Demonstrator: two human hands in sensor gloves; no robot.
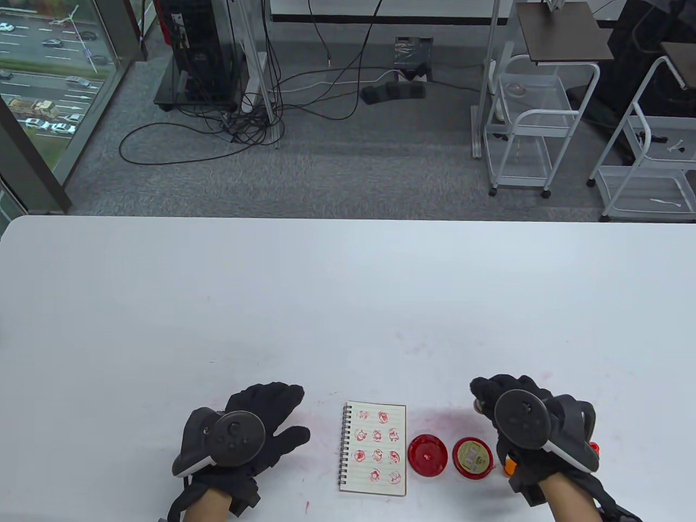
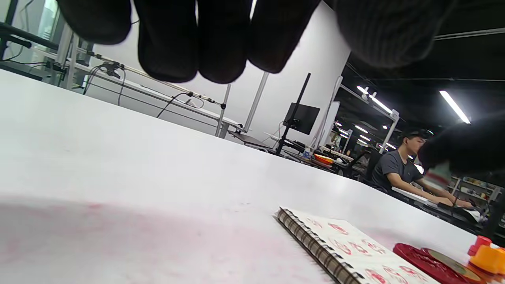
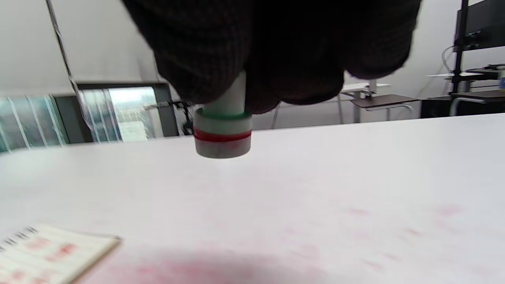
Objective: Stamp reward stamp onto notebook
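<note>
A small spiral notebook (image 1: 373, 448) lies open at the table's front, its page covered with several red stamp prints; it also shows in the left wrist view (image 2: 347, 246) and the right wrist view (image 3: 47, 246). My right hand (image 1: 503, 405) grips a white stamp (image 3: 223, 134) with a red and a green band, held just above the table to the right of the notebook. Only a sliver of the stamp (image 1: 477, 405) shows in the table view. My left hand (image 1: 266, 421) rests flat on the table left of the notebook, fingers spread, holding nothing.
A red ink pad (image 1: 427, 455) and its lid with a label (image 1: 472, 458) lie right of the notebook. Small orange and red stamps (image 2: 484, 254) stand beyond them, near my right wrist. Faint red ink smears mark the white table (image 1: 348, 304).
</note>
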